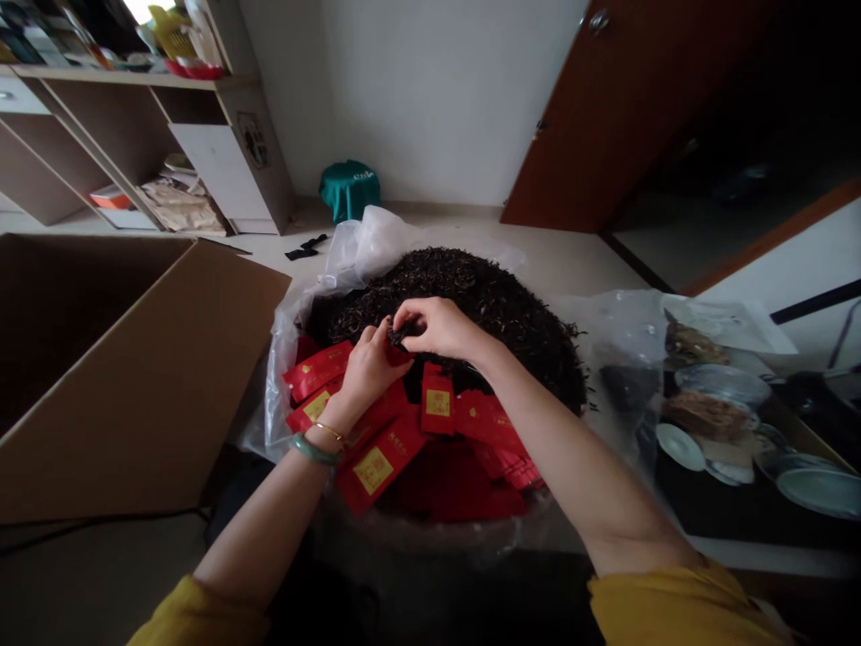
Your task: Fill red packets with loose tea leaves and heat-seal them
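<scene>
Pinching dark leaves [402,333] in my right hand [437,328], left hand [369,366] clamped on a red packet [398,355], I judge it unfinished, much heap [464,283] remaining.

the dark leaves [464,283] are dry, thin and twisted, nearly black with brown strands, heaped in a broad rounded mound on the far side. a small clump [396,337] is held up at the mound's near left. just nearer, a held red packet [396,355] is mostly hidden. more red packets [404,438] lie loosely overlapped along the near side, some with yellow labels [373,471] facing up; those at the right are fanned together.
</scene>
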Available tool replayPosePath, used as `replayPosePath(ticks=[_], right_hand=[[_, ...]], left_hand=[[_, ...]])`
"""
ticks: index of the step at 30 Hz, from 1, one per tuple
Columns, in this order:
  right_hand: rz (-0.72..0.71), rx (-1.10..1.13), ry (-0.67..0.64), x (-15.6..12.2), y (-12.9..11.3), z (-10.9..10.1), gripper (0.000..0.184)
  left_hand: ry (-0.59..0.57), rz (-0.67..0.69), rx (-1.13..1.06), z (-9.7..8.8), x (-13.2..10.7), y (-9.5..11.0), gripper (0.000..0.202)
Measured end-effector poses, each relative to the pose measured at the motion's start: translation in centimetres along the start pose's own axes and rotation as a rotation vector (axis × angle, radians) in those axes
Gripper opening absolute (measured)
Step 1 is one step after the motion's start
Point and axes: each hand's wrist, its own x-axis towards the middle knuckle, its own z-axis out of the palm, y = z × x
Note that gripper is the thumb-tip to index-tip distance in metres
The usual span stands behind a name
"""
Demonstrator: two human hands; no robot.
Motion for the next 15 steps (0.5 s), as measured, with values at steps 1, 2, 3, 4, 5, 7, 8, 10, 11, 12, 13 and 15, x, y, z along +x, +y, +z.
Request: replayPosePath(ticks=[1, 2, 3, 4, 5, 7, 8, 10, 11, 12, 13, 15], right_hand=[[-0.018, -0.094, -0.008, -0.07, -0.26, 0.24, 0.022], [-0.027, -0.184, -0.016, -0.11, -0.42, 0.43, 0.022], [-0.026, -0.266, -0.023, -0.11, -0.49, 0.58, 0.022], [-0.017, -0.335, -0.031, -0.11, -0.52, 0.67, 0.021], [-0.002, -0.392, -0.039, -0.1, -0.52, 0.71, 0.021], [0.033, -0.475, -0.053, -0.1, -0.53, 0.7, 0.021], [0.047, -0.503, -0.058, -0.12, -0.56, 0.69, 0.021], [0.046, -0.528, -0.058, -0.21, -0.66, 0.68, 0.021], [0.033, -0.523, -0.052, -0.26, -0.72, 0.71, 0.02], [0.016, -0.508, -0.04, -0.31, -0.78, 0.74, 0.021], [0.0, -0.486, -0.025, -0.36, -0.84, 0.77, 0.022], [-0.02, -0.431, 0.006, -0.42, -0.93, 0.83, 0.025]], left_hand=[[-0.002, 0.0, -0.004, 0.03, 0.0, -0.07, 0.068], [-0.006, 0.002, -0.01, 0.05, 0.0, -0.14, 0.069], [-0.01, 0.008, -0.018, 0.06, 0.0, -0.22, 0.071], [-0.012, 0.019, -0.026, 0.08, 0.0, -0.28, 0.073], [-0.013, 0.032, -0.032, 0.09, 0.0, -0.33, 0.075], [-0.011, 0.043, -0.032, 0.13, 0.0, -0.35, 0.077], [-0.012, 0.041, -0.029, 0.14, 0.0, -0.32, 0.077], [-0.021, 0.029, -0.019, 0.14, 0.02, -0.18, 0.077], [-0.025, 0.021, -0.015, 0.12, 0.05, -0.1, 0.077], [-0.03, 0.015, -0.011, 0.09, 0.07, -0.02, 0.077], [-0.035, 0.01, -0.006, 0.05, 0.1, 0.04, 0.077], [-0.042, 0.001, 0.002, -0.03, 0.17, 0.14, 0.076]])
